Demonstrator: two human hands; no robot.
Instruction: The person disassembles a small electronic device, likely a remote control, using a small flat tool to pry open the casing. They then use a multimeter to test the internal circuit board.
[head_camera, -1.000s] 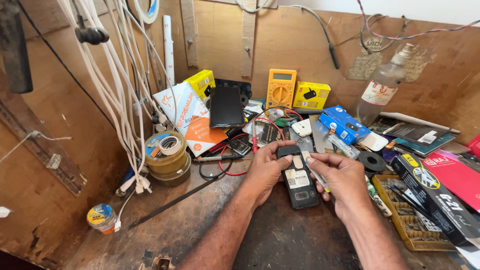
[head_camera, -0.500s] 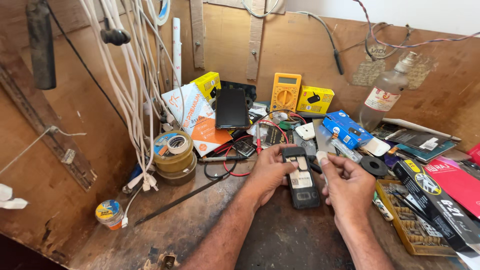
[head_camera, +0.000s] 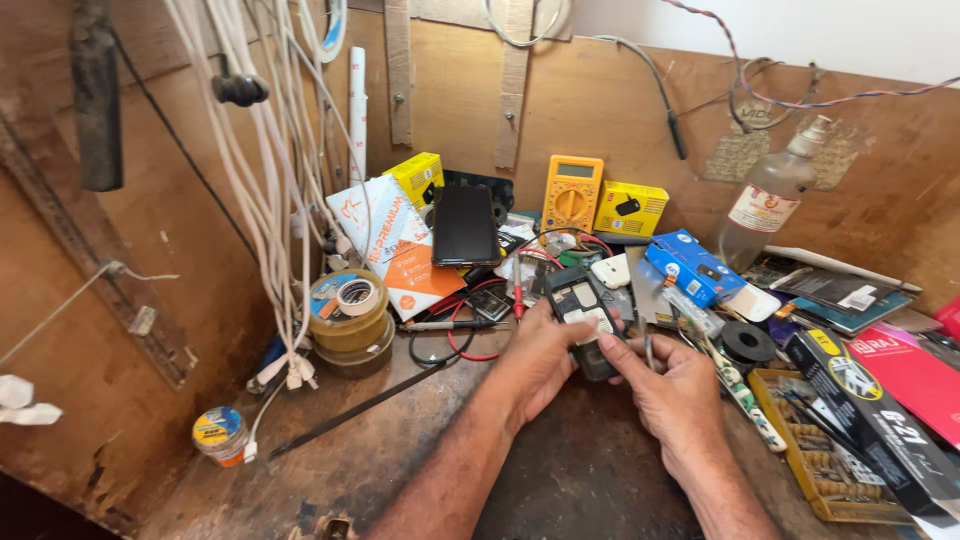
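Both of my hands hold a small dark phone (head_camera: 583, 315) with its back cover off, lifted slightly over the wooden bench (head_camera: 420, 450). My left hand (head_camera: 535, 355) grips its left edge with the thumb on the open back. My right hand (head_camera: 670, 390) holds the lower right corner, and a thin metal tool (head_camera: 648, 350) sticks up between its fingers. A yellow multimeter (head_camera: 572, 192) and a black smartphone (head_camera: 465, 225) lean against the back wall behind the hands.
Rolls of tape (head_camera: 348, 315) stand at the left under hanging white cables (head_camera: 285, 180). A blue box (head_camera: 692, 265), a plastic bottle (head_camera: 765, 200), a black tape roll (head_camera: 747, 343), a yellow parts tray (head_camera: 815, 440) and flat packages (head_camera: 880, 400) crowd the right side. A small tin (head_camera: 220, 435) sits front left.
The phone has tilted and risen a little in my hands. My right hand has moved in closer to its lower end. The camera has shifted slightly rightward and nearer.
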